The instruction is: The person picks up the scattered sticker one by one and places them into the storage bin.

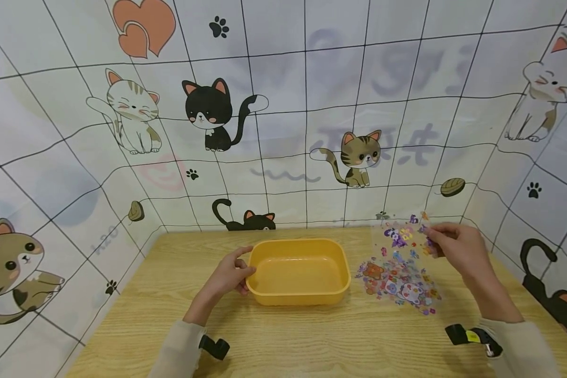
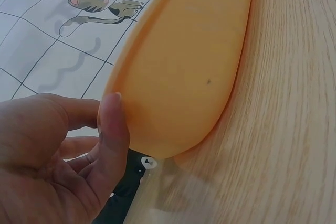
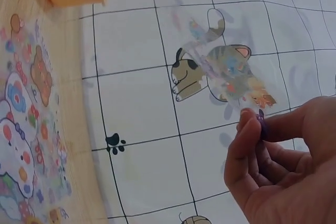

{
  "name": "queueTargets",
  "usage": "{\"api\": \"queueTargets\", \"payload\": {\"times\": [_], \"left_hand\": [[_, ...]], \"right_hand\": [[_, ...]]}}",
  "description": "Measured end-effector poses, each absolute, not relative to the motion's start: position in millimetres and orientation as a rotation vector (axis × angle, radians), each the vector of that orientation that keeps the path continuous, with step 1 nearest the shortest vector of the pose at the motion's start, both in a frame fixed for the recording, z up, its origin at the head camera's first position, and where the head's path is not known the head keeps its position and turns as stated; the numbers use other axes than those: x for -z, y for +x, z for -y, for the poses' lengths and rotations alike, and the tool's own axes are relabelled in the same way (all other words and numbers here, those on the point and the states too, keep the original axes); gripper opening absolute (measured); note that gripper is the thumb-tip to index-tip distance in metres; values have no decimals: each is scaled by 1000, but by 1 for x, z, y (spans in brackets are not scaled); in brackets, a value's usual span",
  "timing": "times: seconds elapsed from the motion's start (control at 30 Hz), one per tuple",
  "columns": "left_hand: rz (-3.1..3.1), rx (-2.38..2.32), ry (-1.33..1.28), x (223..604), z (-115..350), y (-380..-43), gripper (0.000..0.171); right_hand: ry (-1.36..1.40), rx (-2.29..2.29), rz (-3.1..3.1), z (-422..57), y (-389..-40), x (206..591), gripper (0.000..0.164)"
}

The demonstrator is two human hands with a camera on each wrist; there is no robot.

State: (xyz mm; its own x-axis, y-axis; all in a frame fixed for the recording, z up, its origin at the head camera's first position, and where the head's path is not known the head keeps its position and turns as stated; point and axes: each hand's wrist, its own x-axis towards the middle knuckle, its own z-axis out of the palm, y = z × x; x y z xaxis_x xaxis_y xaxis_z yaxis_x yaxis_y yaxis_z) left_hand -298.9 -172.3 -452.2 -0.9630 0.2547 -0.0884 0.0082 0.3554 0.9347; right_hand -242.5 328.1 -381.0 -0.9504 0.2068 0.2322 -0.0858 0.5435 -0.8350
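A yellow plastic basin (image 1: 297, 299) stands on the wooden table with nothing in it. My left hand (image 1: 229, 272) grips its left end, the thumb lying along the wall in the left wrist view, where the basin (image 2: 178, 72) fills the middle. To the right, my right hand (image 1: 463, 252) pinches a clear sticker sheet (image 1: 399, 236) with small colourful figures by its edge, between thumb and fingertips. The raised sheet (image 3: 231, 74) is seen almost edge-on in the right wrist view. Below it lie several more clear sticker sheets (image 1: 401, 286) with bears and other cartoon figures, overlapping on the table.
The wooden table (image 1: 283, 341) runs back to a white gridded cloth (image 1: 283, 126) printed with cats, paws and hearts. This cloth also rises at the left and right sides. Dark straps with small devices (image 1: 214, 346) sit at both wrists.
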Motion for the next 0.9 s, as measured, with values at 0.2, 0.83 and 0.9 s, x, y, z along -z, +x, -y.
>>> {"api": "queueTargets", "payload": {"times": [0.2, 0.83, 0.9], "left_hand": [[-2399, -1649, 234, 453, 173, -299, 66], [-2416, -1642, 238, 454, 175, -300, 65], [-2413, -1642, 240, 456, 176, -300, 65]], "right_hand": [[-135, -1507, 2331, -322, -244, 382, 36], [124, -1959, 1973, -295, -243, 381, 11], [118, -1959, 1984, -292, -243, 381, 10]]}}
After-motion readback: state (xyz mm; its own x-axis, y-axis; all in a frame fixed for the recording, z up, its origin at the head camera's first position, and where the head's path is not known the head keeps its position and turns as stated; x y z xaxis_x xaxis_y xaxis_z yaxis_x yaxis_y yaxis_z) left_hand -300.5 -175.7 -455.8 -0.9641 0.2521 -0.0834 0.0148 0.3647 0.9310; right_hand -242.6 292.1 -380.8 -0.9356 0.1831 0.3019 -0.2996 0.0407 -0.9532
